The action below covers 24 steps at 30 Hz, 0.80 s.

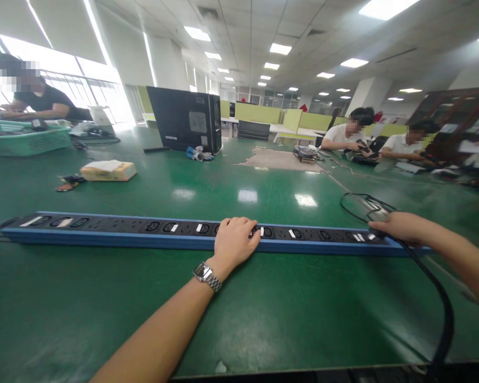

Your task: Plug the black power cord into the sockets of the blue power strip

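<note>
A long blue and black power strip (115,230) with several sockets lies across the green table (104,308). My left hand (234,240), with a metal wristwatch, rests on the strip's middle, fingers curled over its top. My right hand (399,227) lies on the strip's right end, fingers closed where the thick black cable (443,298) leaves it. The cable runs down over the table's near edge and also loops behind the hand.
A yellowish box (108,171) and small items lie at the left. A black computer case (183,119) stands at the back, a green basket (26,139) at far left. One person sits at the far left, two people at the right back.
</note>
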{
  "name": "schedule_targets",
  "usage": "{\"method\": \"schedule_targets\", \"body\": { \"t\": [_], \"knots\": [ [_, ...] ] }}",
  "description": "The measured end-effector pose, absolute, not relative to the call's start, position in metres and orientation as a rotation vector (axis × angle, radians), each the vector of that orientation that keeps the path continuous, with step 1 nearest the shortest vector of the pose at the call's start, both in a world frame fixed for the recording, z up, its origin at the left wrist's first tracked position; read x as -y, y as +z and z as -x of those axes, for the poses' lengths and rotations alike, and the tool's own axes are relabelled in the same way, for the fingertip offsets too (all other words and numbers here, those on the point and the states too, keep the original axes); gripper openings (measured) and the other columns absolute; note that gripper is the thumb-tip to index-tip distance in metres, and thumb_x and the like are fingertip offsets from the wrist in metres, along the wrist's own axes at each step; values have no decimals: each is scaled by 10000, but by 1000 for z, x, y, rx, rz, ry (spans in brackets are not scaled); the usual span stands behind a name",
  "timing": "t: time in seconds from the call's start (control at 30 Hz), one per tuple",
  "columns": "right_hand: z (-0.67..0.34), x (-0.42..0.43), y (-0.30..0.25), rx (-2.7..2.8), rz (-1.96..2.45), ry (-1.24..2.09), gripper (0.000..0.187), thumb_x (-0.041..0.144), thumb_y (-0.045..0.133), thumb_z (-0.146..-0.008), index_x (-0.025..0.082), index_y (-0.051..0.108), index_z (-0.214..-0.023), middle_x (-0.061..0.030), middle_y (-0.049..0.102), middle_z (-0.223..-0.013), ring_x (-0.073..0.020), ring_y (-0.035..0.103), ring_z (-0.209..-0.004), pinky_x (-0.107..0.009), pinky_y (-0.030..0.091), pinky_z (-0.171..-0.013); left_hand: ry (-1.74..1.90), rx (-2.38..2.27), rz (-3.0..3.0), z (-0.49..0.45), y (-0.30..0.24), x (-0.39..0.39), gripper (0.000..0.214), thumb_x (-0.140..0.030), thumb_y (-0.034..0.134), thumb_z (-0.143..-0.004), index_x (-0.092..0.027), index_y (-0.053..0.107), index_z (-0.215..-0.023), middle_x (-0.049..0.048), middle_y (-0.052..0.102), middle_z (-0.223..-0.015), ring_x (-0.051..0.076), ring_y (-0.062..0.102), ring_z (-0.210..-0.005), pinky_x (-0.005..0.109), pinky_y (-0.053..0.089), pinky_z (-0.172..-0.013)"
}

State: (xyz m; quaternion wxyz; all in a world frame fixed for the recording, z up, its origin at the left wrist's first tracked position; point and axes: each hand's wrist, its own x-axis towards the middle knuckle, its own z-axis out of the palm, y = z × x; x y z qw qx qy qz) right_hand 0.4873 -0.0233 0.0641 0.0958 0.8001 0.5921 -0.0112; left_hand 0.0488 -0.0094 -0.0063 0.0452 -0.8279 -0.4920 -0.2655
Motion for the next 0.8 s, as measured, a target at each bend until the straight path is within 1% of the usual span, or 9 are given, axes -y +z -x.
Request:
{"method": "schedule_targets", "body": {
  "t": [0.1, 0.2, 0.3, 0.43, 0.6, 0.7, 0.8],
  "knots": [
    [-517, 24, 69, -1558, -2298, -203, 592, 573, 358, -858, 180, 560, -464, -149, 647, -664, -252, 639, -659, -364, 469, -704, -813, 1494, 2522, -49, -7, 9, 310, -391, 437, -914, -235, 654, -1071, 47, 687, -1040, 215, 576, -986, 380, 357, -909],
    [-526, 24, 67, -1559, -2268, -167, 556, 577, 368, -843, 178, 585, -521, -162, 670, -767, -277, 645, -762, -369, 460, -749, -812, 1486, 2520, -48, -7, 9, 315, -398, 440, -913, -231, 656, -1069, 46, 686, -1034, 216, 579, -984, 375, 362, -898],
    [-522, 22, 61, -1558, -2297, -67, 548, 577, 360, -843, 170, 601, -566, -185, 673, -829, -305, 641, -834, -378, 453, -769, -816, 1479, 2519, -48, -7, 10, 310, -394, 444, -912, -232, 655, -1070, 48, 685, -1034, 212, 580, -984, 370, 361, -900],
    [-514, 21, 56, -1599, -2304, 18, 556, 567, 349, -857, 153, 621, -604, -194, 671, -826, -308, 632, -825, -384, 444, -763, -810, 1477, 2516, -48, -7, 10, 305, -387, 439, -915, -237, 651, -1075, 45, 684, -1041, 211, 579, -990, 368, 362, -901],
    [-515, 25, 56, -1732, -2259, 4, 542, 573, 363, -864, 171, 664, -660, -151, 674, -783, -273, 613, -777, -360, 430, -722, -808, 1477, 2517, -48, -8, 9, 311, -398, 437, -916, -239, 650, -1077, 41, 685, -1041, 213, 579, -988, 370, 361, -899],
    [-517, 26, 52, -1763, -2235, 25, 517, 558, 362, -877, 175, 663, -704, -141, 677, -800, -263, 606, -778, -348, 417, -718, -803, 1475, 2519, -47, -8, 8, 313, -400, 438, -915, -235, 653, -1072, 38, 686, -1043, 213, 581, -988, 373, 362, -898],
    [-518, 28, 46, -1773, -2224, 63, 491, 543, 371, -882, 169, 643, -719, -150, 677, -825, -253, 601, -765, -339, 401, -706, -803, 1474, 2519, -47, -8, 8, 313, -402, 442, -915, -233, 654, -1072, 32, 686, -1049, 213, 581, -989, 375, 364, -897]
  ]
}}
